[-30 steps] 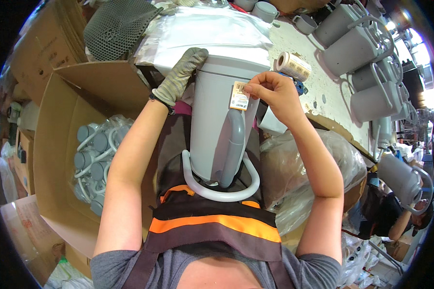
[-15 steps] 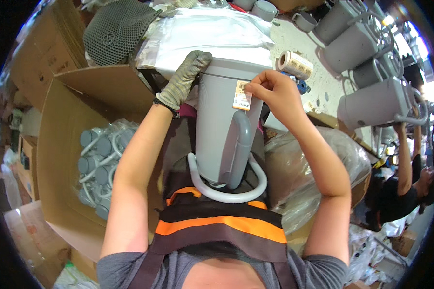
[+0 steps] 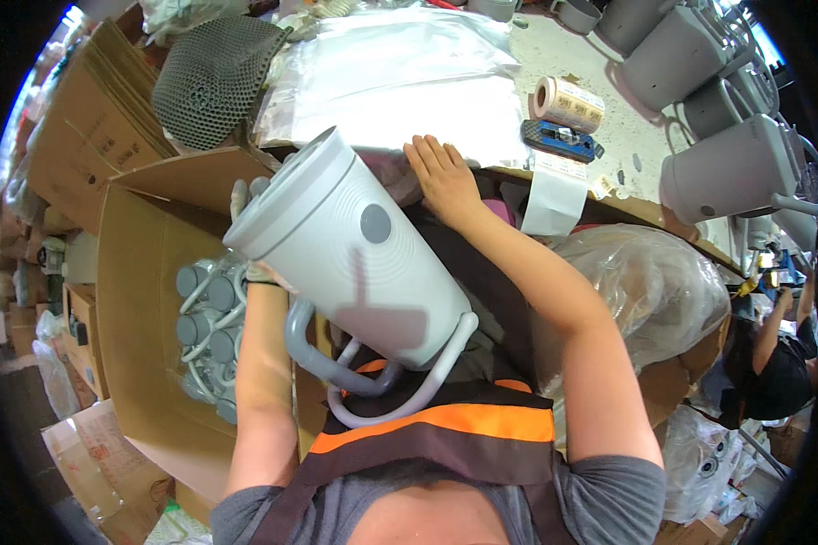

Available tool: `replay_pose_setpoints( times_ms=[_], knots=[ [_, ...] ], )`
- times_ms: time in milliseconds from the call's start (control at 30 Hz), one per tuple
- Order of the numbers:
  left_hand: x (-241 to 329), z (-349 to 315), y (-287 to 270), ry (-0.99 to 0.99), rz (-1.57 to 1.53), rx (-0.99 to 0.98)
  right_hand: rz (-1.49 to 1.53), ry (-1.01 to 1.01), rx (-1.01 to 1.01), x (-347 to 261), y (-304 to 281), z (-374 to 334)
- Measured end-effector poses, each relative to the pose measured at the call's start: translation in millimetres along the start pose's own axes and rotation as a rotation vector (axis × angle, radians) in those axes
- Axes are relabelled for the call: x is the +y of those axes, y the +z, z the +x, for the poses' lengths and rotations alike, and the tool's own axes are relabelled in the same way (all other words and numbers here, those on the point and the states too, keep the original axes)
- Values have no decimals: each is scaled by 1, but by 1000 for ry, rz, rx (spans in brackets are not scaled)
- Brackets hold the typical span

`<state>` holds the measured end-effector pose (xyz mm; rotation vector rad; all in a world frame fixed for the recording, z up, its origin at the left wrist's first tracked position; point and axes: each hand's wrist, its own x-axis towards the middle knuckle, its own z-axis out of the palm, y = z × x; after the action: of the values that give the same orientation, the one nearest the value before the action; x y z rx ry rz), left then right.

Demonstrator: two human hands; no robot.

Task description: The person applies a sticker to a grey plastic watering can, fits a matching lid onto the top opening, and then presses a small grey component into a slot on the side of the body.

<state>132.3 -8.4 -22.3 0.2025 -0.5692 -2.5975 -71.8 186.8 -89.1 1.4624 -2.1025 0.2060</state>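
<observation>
A large grey tapered container (image 3: 336,195) with a darker side handle (image 3: 314,354) and a pale curved tube (image 3: 445,359) at its narrow end lies tilted over my lap. Its wide end points up and left. My left hand (image 3: 245,194), in a glove, holds it by the wide end; only fingertips show past the rim, the rest is hidden. My right hand (image 3: 445,180) is bare and holds nothing. Its fingers are stretched out at the near edge of a stack of clear plastic bags (image 3: 400,77).
Left stands an open carton (image 3: 145,336) with several grey-capped parts with tubes (image 3: 211,327). On the bench lie a label roll (image 3: 568,103) and a blue-black cutter (image 3: 563,141). More grey containers (image 3: 723,173) stand right, near a co-worker (image 3: 773,368). Beside me bulges a plastic bag (image 3: 636,291).
The container has turned and tilted left, and its labelled side no longer faces me. My right hand has left the label and moved to the bags; my left hand has dropped lower and left.
</observation>
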Motion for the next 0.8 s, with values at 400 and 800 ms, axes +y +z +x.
replay_pose_setpoints(
  times_ms=[400, 800],
  knots=[
    [8, -7, 7, 58, 49, -121, 855, 495, -543, 25, -6, 69],
    [-21, 32, 11, -80, 20, 207, 2287, 984, 88, 36, -19, 105]
  ],
)
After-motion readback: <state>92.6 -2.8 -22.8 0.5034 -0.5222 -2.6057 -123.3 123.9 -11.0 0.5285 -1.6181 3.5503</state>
